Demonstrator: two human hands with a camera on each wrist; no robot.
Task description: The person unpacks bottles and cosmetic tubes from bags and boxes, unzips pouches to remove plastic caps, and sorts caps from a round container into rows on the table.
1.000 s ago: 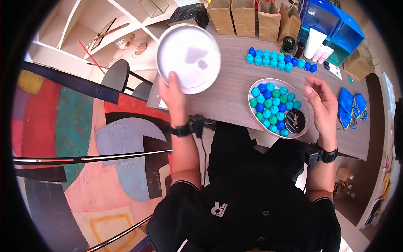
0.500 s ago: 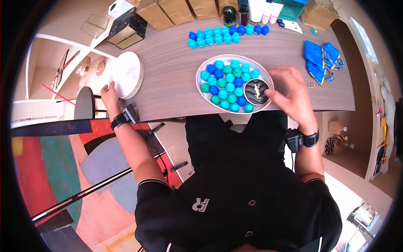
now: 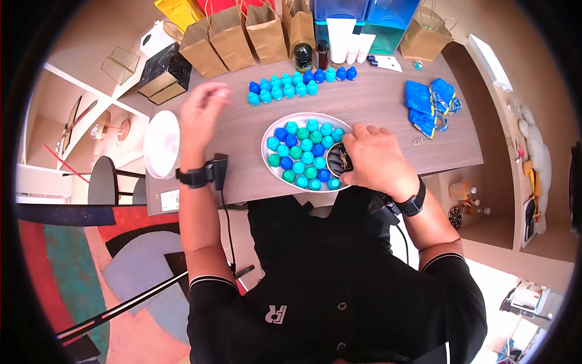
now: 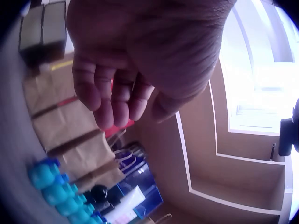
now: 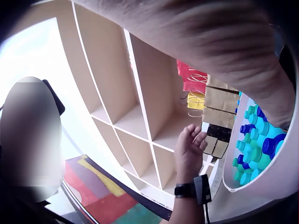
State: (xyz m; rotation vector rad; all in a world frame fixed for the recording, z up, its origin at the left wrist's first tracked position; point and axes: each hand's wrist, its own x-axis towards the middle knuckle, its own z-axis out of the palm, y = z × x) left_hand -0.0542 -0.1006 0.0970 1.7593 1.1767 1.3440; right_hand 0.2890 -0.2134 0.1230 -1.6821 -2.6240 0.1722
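A pale oval box on the table holds several small bottles with blue, teal and green caps. Inside its right end lies a round black compact with a gold emblem. My right hand reaches over the rim and grips the compact, thumb at its near side and fingers at its far side; the palm covers part of it. My left hand is raised above the table's left part, fingers loosely bent and holding nothing. Beside it, a white round lid lies at the table's left edge.
Two rows of small bottles stand behind the box. Paper bags, a black marbled box, tubes and blue drawers line the back. Blue fabric pouches lie at the right.
My left hand set the white lid down at the table's left edge, let it go and moved up and right. My right hand moved from beside the box onto the compact.
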